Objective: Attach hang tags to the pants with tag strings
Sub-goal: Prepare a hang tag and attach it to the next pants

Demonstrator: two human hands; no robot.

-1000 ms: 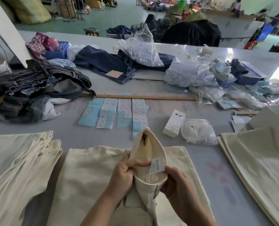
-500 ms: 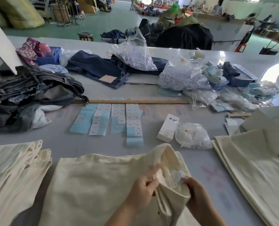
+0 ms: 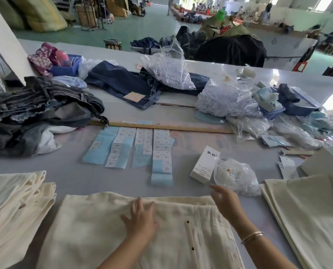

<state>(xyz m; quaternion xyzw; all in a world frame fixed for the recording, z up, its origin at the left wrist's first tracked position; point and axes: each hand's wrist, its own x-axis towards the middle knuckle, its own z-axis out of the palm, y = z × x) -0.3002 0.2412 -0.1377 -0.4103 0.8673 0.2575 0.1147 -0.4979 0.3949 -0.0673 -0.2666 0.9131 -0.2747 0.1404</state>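
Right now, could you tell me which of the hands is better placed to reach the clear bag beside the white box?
Right hand: it is open beside the bag; the left hand lies flat on the pants.

pants (image 3: 107,233) on table (image 3: 68,167), label strips (image 3: 134,148) behind, box (image 3: 204,165) right

Four label strips (image 3: 134,149) lie at 12 o'clock, one ruler (image 3: 161,126) beyond them. One white box (image 3: 203,165) at 1 o'clock; three cream pants stacks (image 3: 103,230) (left, centre, right), two hands (image 3: 141,218).
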